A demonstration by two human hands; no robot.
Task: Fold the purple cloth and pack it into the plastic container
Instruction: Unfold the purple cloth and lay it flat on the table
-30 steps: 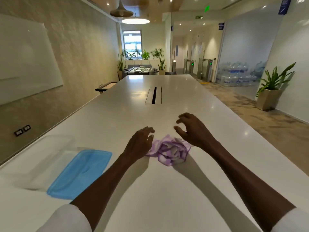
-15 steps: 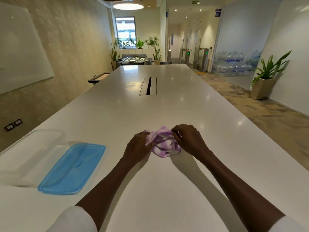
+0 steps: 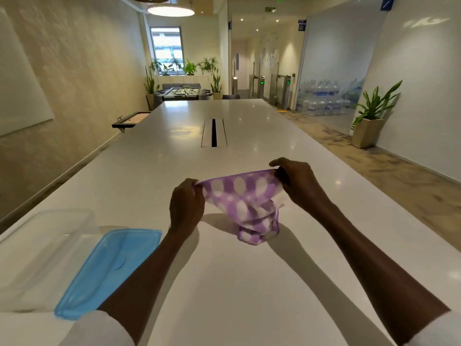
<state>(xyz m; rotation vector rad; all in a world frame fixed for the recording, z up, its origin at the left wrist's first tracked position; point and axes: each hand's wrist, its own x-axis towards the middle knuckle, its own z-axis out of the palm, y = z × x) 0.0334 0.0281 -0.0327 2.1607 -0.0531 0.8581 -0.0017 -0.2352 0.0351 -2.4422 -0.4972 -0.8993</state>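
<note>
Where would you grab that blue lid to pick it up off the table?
Probably by its long right edge. The blue lid lies flat on the white table, so fingers must hook under a rim. The clear container sits close along its left side and seems to crowd that edge, while the right edge faces bare table. Come in from the right, low, thumb on top.

Sleeves: I wear white ones, the left sleeve [image 3: 99, 329] and the right sleeve [image 3: 439, 332], plain cloth with no print or marking that I can make out.
Cuffs: pushed up, ending well short of my wrists; both edges are soft and blurred.
Forearms: bare below the cuffs.
My left hand [image 3: 185, 204]: bare, no glove.
My right hand [image 3: 296, 181]: bare as well.
</note>
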